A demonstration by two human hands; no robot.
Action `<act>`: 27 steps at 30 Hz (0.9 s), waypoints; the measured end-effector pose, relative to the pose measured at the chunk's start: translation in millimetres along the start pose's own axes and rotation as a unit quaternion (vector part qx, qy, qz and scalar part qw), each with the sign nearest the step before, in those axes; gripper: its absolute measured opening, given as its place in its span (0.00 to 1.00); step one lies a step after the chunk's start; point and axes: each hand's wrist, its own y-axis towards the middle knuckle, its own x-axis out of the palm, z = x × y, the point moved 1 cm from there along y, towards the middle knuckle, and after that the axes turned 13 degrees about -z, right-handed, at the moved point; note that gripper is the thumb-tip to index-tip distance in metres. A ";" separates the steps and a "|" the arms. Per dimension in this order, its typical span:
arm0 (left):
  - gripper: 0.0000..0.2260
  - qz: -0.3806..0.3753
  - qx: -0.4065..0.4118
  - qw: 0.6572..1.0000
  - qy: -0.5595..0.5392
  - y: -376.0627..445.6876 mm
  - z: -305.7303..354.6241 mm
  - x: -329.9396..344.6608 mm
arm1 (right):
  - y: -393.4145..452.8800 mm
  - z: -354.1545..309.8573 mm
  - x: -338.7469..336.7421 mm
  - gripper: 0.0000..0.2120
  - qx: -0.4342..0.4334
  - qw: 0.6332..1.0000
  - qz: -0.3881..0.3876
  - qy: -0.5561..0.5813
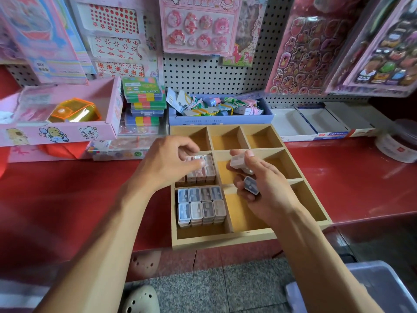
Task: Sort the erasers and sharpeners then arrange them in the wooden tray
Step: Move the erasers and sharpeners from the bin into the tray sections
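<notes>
The wooden tray [225, 241] on the red counter [349, 177] has two left compartments filled with sharpeners [200, 205]; seven stay bare. The left hand [168, 164] pinches one into the middle-left compartment; the right hand [259, 186] holds several more.

Both hands forward, left [167, 163] fingers curled, right [259, 188] gripping.

the setting is a stationery or toy shop. a perforated pegboard [203, 71] forms the back wall and carries hanging retail packs: sticker sheets [300, 50], a pink badge set [196, 26] and red decal cards [115, 35]. a glossy red worktop [352, 177] below holds open display cartons: a pink box [61, 129], a blue box of tagged trinkets [221, 117], stacked clay sets [144, 96] and a compartmented wooden tray [225, 241] stocked with small boxed sharpeners [200, 205].
</notes>
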 end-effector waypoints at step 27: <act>0.15 -0.075 -0.078 0.989 0.098 -10.2 -9.4 -12.7 | -0.8 -1.6 8.5 0.16 0.019 0.998 0.044 -0.030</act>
